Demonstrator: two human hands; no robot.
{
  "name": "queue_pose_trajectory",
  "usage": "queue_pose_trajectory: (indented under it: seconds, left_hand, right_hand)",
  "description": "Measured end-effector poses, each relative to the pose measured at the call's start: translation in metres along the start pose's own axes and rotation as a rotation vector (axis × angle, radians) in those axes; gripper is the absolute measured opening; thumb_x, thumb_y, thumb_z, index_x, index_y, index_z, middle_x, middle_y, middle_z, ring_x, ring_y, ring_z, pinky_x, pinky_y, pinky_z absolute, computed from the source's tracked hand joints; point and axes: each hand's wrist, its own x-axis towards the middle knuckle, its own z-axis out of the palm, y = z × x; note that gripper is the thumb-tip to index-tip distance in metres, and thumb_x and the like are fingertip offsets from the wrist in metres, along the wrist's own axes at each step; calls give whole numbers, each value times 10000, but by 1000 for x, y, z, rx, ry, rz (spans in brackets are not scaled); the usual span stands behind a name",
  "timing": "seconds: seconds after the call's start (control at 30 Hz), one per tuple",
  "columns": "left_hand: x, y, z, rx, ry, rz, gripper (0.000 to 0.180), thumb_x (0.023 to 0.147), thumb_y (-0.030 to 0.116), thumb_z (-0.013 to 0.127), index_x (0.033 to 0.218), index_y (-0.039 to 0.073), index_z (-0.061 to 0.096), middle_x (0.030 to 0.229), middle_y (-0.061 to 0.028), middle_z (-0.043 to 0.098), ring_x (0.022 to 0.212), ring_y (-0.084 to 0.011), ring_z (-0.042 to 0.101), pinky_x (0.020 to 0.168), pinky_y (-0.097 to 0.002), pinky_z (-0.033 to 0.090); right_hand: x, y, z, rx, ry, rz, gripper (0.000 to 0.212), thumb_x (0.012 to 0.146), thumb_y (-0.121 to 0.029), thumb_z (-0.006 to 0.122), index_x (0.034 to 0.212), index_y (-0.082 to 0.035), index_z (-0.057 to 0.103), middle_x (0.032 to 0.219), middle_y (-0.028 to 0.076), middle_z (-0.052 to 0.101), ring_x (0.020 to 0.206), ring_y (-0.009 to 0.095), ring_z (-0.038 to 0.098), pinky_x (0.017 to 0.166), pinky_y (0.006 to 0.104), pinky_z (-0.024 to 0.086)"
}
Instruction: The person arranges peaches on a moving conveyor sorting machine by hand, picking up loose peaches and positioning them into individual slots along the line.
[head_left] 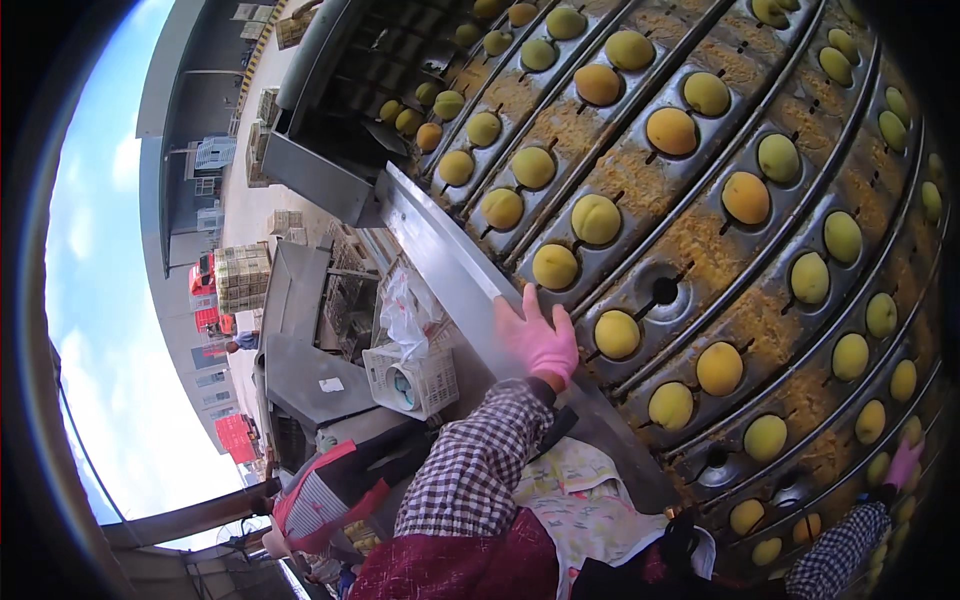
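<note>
My left hand [540, 340], in a pink glove, is over the metal side rail [455, 270] at the left edge of a slatted conveyor. Its fingers are spread, and nothing is in them. Close to its fingertips sits a yellow peach [555, 266] in a metal cup; another peach [617, 334] lies just to the right. At the far right rim, my right hand [904, 464], also in a pink glove, is beside a greenish peach [912, 431]. Its fingers are small and partly hidden, so I cannot make out its grip. Rows of yellow, green and orange peaches fill most cups.
Orange pulp [660, 215] coats the slats, and one cup [664, 291] holds no fruit. Left of the rail stand a white plastic crate [440, 375] with a plastic bag [408, 310] and a grey metal chute [310, 385]. A person in a red vest [325, 490] is at lower left.
</note>
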Motion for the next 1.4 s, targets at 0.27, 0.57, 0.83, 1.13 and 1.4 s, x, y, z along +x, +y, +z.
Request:
queue_pose_trajectory:
  seconds: [0.27, 0.57, 0.83, 1.13, 1.4]
  left_hand:
    - [19, -49, -12, 207, 137, 37, 546, 988, 415, 458, 1456, 135, 465, 1458, -332, 350, 1264, -497, 435, 1055, -557, 342]
    - [8, -21, 1, 235, 8, -3, 590, 985, 514, 404, 1509, 243, 401, 1532, -332, 275, 1373, -472, 362, 1083, -541, 318]
    - [10, -19, -4, 227, -39, -35, 599, 1001, 525, 372, 1524, 234, 371, 1546, -311, 261, 1405, -451, 328, 1098, -532, 308]
    - [18, -17, -9, 216, -33, -34, 595, 992, 489, 387, 1488, 165, 445, 1542, -308, 283, 1413, -421, 325, 1121, -502, 293]
    - [67, -25, -19, 195, -15, -44, 599, 993, 494, 380, 1498, 175, 429, 1544, -313, 273, 1382, -449, 364, 1117, -513, 302]
  right_hand:
    - [-89, -255, 27, -182, 24, 240, 674, 837, -442, 694, 1402, -151, 471, 1326, 199, 542, 1223, 387, 536, 1014, 455, 456]
    - [-143, -265, -30, -56, 241, 65, 652, 831, -456, 708, 1350, -102, 533, 1296, 177, 579, 1190, 364, 552, 1006, 441, 447]
    - [-209, -319, 15, -7, 1, -4, 677, 787, -375, 754, 1356, -103, 508, 1304, 151, 553, 1201, 344, 540, 1001, 441, 459]
    - [-178, -322, 12, 36, 151, -52, 596, 806, -339, 736, 1327, -124, 539, 1353, 118, 548, 1241, 327, 518, 1063, 439, 407]
    - [-123, -354, 28, -121, 85, 130, 585, 812, -297, 718, 1357, -179, 540, 1288, 113, 571, 1168, 325, 572, 999, 424, 467]
